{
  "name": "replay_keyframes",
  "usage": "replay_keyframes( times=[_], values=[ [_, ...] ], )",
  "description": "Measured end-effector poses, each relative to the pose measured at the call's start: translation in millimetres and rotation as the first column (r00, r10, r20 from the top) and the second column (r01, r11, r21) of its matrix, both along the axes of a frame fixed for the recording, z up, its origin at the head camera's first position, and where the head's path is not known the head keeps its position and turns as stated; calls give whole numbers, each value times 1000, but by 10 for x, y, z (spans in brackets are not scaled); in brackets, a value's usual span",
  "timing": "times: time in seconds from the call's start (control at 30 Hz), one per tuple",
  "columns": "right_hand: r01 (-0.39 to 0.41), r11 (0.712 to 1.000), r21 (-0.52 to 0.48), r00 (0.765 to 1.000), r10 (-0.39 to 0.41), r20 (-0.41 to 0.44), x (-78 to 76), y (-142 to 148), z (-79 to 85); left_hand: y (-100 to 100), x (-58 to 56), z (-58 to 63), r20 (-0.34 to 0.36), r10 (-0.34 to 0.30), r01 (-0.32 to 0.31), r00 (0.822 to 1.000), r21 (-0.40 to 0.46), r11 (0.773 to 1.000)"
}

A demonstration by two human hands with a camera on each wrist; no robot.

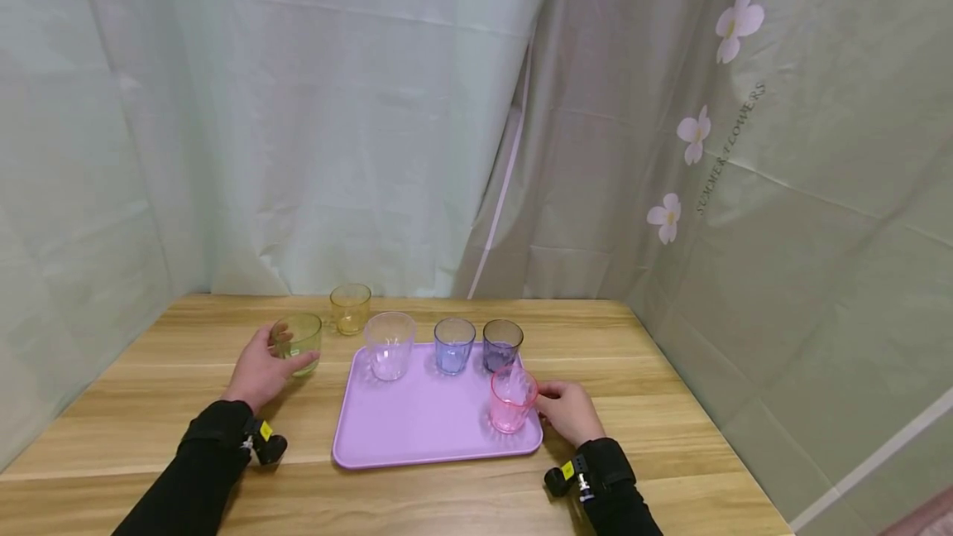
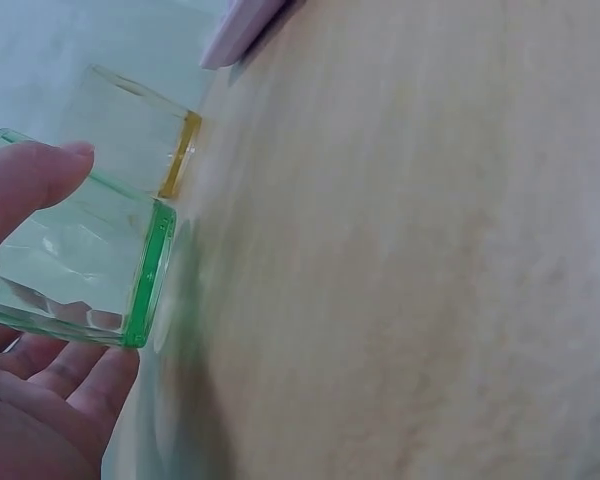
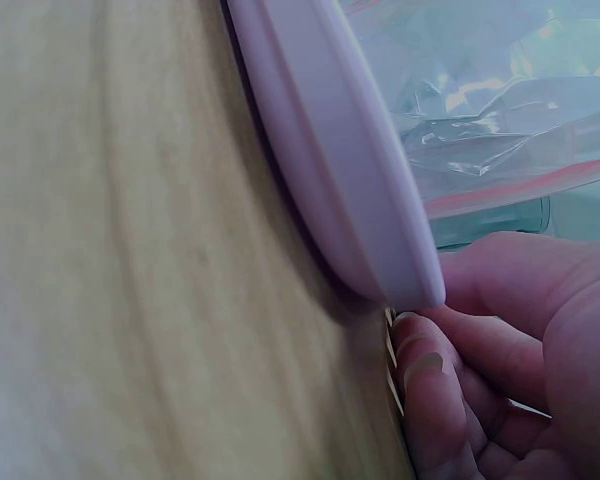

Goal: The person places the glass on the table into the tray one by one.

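A green glass cup [image 2: 70, 250] is gripped by my left hand [image 1: 262, 370], with the thumb on one side and curled fingers on the other. Its base is at or just over the tabletop; I cannot tell which. Behind it stands a yellow glass cup [image 1: 350, 309]. My right hand [image 1: 572, 413] is at the right edge of the lilac tray [image 1: 417, 428], pinching its rim [image 3: 405, 240] with thumb above and curled fingers below. Close to those fingers, a pink glass cup [image 1: 511, 404] stands on the tray. Along the tray's back are a clear cup [image 1: 390, 350], a blue cup [image 1: 453, 350] and a dark purple cup [image 1: 501, 347].
The wooden table [image 1: 298, 486] carries everything. Pale curtains [image 1: 335, 122] hang behind it and on both sides, with flower prints at the right. Each wrist wears a small black camera, such as the left camera [image 1: 270, 447].
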State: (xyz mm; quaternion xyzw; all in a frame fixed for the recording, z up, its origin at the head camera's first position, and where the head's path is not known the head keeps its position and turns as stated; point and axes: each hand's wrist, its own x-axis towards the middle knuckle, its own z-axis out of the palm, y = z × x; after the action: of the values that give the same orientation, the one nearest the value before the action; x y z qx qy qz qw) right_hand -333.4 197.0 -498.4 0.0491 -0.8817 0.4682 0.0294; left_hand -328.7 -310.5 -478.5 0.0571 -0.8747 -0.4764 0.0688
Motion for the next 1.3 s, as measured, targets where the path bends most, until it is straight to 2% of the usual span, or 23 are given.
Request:
replay_keyframes(
  times=[0.7,1.03,1.3],
  values=[
    [0,1000,9,1000,0,-2,-12,-2,-3,41,47,174,31,12,-12,999,1,1000],
    [5,1000,6,1000,-5,5,-7,-7,-2,26,51,239,2,-4,4,1000,-30,1000],
    [9,1000,9,1000,-9,6,8,-6,17,35,72,322,12,6,-6,1000,-25,1000]
  ],
)
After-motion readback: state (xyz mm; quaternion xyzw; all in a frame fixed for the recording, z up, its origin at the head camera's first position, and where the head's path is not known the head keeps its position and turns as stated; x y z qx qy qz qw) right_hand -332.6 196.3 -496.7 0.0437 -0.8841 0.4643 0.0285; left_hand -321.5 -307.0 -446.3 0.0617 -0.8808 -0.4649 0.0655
